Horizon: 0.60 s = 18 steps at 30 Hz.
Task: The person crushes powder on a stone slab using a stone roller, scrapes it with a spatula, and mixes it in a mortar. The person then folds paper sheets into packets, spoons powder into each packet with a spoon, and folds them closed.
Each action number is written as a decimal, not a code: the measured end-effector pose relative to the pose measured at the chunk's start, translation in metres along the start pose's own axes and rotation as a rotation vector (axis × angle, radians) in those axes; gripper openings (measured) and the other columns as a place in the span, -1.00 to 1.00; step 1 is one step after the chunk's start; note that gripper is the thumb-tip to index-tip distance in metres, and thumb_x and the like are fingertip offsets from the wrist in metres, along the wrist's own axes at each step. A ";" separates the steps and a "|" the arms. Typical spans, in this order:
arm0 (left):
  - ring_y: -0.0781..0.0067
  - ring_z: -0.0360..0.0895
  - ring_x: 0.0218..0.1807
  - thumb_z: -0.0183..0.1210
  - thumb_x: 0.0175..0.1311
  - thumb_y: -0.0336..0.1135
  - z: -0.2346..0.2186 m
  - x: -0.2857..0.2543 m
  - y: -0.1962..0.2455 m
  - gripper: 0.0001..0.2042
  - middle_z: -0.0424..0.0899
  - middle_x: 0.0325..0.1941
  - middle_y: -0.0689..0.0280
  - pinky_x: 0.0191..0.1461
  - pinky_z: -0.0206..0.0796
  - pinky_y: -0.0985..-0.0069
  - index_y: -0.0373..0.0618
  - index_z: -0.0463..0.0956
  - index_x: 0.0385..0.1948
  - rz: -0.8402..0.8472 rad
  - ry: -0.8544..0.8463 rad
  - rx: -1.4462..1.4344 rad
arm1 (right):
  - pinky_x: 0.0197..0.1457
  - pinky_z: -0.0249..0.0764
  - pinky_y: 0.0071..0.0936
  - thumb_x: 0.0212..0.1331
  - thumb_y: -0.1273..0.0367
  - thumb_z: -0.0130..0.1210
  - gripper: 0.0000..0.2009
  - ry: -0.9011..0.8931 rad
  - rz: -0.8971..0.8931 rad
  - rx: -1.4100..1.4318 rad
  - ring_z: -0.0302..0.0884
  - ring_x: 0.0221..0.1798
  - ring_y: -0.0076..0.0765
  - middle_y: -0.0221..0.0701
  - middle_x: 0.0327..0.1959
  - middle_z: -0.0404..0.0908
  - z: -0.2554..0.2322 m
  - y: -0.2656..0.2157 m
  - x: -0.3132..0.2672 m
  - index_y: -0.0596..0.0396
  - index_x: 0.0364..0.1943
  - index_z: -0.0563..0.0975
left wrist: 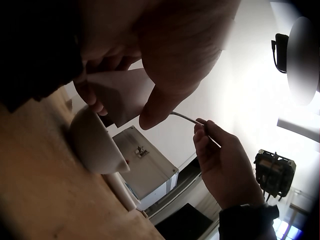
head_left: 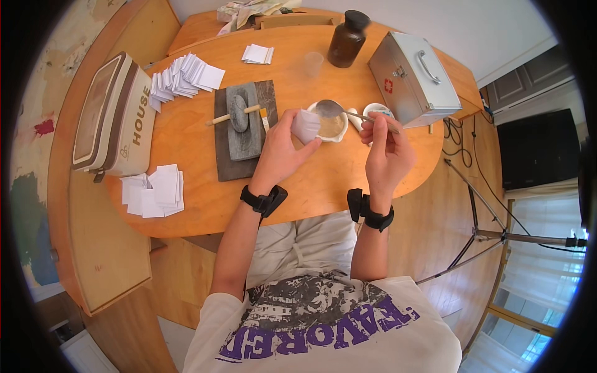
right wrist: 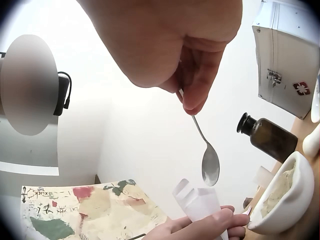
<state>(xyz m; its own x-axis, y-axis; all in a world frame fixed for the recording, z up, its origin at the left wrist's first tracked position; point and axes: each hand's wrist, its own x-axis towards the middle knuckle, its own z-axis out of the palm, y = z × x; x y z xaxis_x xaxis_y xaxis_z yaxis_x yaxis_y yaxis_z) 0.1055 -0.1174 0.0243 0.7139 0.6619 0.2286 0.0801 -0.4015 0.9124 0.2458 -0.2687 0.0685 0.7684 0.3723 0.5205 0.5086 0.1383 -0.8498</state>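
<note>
Left hand (head_left: 283, 150) pinches a small white paper packet (head_left: 306, 127), mouth open | Right hand (head_left: 390, 152) pinches a spoon (right wrist: 210, 165) by its handle, tip close to the packet | White bowl (right wrist: 298, 204) (pale powder (head_left: 333, 127) inside) stands on the worktop (head_left: 214, 202) near them

1. On the surface (head_left: 305, 199) before me sits a mortar (head_left: 336, 140) holding powder (head_left: 334, 126), a pestle (head_left: 355, 120) just right of it.
2. Left of that, a stone slab (head_left: 245, 148) lies on a board (head_left: 230, 171); farther left, paper stacks (head_left: 166, 183) and a box (head_left: 129, 133).
3. Behind the mortar stands a bottle (head_left: 348, 45); at my right, a case (head_left: 413, 84).
</note>
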 end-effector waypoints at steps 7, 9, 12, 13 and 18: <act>-0.17 0.77 0.29 0.55 0.34 -0.26 -0.001 0.000 0.000 -0.42 0.80 0.19 -0.13 0.37 0.57 0.09 -0.32 0.51 0.29 0.007 -0.021 -0.017 | -0.17 0.73 -0.53 0.63 0.42 0.30 -0.83 -0.103 0.068 -0.170 0.86 -0.31 -0.49 -0.30 -0.31 0.90 -0.001 0.037 -0.006 0.27 -0.03 0.81; -0.16 0.77 0.28 0.55 0.34 -0.26 -0.001 0.001 -0.001 -0.42 0.80 0.18 -0.13 0.37 0.57 0.10 -0.32 0.51 0.29 0.014 -0.020 -0.011 | -0.17 0.73 -0.52 0.63 0.42 0.29 -0.83 -0.124 0.070 -0.179 0.87 -0.30 -0.48 -0.30 -0.31 0.90 -0.001 0.039 -0.007 0.27 -0.03 0.81; -0.06 0.78 0.24 0.56 0.33 -0.25 0.000 0.000 -0.003 -0.42 0.82 0.16 -0.07 0.34 0.57 0.16 -0.31 0.53 0.29 0.022 -0.006 -0.011 | -0.18 0.72 -0.52 0.64 0.41 0.28 -0.82 -0.146 0.081 -0.189 0.87 -0.31 -0.49 -0.31 -0.32 0.90 0.000 0.041 -0.008 0.26 -0.03 0.81; 0.04 0.80 0.20 0.56 0.32 -0.25 0.001 0.000 -0.003 -0.43 0.84 0.13 -0.01 0.32 0.57 0.21 -0.31 0.56 0.28 0.024 0.006 -0.017 | -0.18 0.72 -0.52 0.65 0.40 0.28 -0.81 -0.147 0.090 -0.191 0.86 -0.31 -0.50 -0.33 -0.33 0.90 0.000 0.042 -0.009 0.26 -0.03 0.81; 0.05 0.79 0.21 0.57 0.33 -0.23 0.000 0.000 -0.002 -0.41 0.84 0.15 -0.01 0.33 0.56 0.21 -0.31 0.56 0.29 0.020 0.000 -0.016 | -0.20 0.69 -0.54 0.68 0.34 0.26 -0.75 -0.026 0.277 -0.073 0.79 -0.35 -0.55 -0.36 -0.35 0.87 -0.004 0.049 -0.006 0.28 -0.03 0.82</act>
<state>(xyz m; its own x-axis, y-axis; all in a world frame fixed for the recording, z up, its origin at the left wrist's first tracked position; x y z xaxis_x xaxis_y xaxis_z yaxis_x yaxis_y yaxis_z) 0.1057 -0.1165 0.0220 0.7152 0.6538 0.2470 0.0548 -0.4047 0.9128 0.2679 -0.2675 0.0240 0.8724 0.4102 0.2658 0.3078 -0.0386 -0.9507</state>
